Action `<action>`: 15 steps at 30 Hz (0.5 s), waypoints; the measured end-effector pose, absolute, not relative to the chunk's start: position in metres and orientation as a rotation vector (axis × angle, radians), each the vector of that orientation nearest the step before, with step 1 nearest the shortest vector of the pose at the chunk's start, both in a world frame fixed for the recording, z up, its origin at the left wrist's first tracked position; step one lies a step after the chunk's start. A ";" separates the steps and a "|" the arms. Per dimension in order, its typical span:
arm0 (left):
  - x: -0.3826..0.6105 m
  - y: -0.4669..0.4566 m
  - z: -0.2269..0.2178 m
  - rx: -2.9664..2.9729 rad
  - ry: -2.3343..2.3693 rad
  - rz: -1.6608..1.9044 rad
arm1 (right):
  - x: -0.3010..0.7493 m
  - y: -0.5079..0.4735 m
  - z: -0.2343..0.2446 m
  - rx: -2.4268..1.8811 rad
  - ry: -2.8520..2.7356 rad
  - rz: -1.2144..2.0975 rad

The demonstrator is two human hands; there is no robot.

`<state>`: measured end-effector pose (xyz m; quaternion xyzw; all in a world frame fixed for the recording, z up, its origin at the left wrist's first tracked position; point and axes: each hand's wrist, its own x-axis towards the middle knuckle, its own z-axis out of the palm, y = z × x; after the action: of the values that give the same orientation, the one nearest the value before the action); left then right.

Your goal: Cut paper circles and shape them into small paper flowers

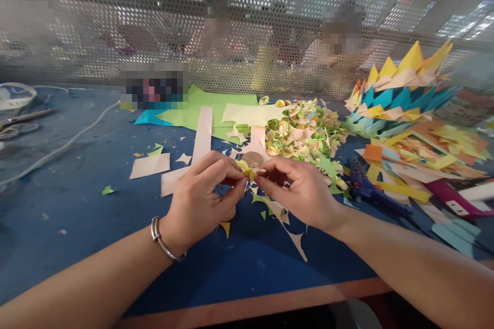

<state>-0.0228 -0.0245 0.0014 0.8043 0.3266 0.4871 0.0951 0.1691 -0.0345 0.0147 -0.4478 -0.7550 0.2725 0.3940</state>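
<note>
Between my two hands is a small yellow folded paper piece (pixel 247 170), pinched from both sides above the table. My left hand (pixel 210 187), with a silver bangle at its wrist, grips it with thumb and forefinger. From the other side the fingertips of my right hand (pixel 295 187) close on the same piece. Under and behind the fingers lie pale pink paper strips (pixel 203 133) and cut scraps. To the right of them spreads a heap of small folded paper pieces (pixel 309 126) in green, pink and cream.
Green paper sheets (pixel 219 105) lie at the back, before a perforated metal screen (pixel 270 25). On the right are a blue glue gun (pixel 376 190), a magenta stapler-like tool (pixel 459 198), loose paper strips and a tiered spiky paper stack (pixel 401 97). A white cord (pixel 77 139) crosses the left.
</note>
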 end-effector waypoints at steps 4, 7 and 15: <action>-0.024 -0.024 0.004 2.358 0.947 1.414 | 0.183 -0.023 0.018 -1.152 -1.858 0.612; -0.027 -0.023 0.006 2.325 0.986 1.389 | 0.206 -0.002 0.021 -1.244 -1.685 0.475; -0.037 -0.010 0.005 2.215 1.182 1.381 | 0.249 0.038 0.015 -1.336 -1.156 0.562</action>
<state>-0.0373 -0.0098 0.0050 0.7656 0.4086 0.4775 0.1375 0.2486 0.0380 0.0148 -0.5762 -0.4986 0.2424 0.6005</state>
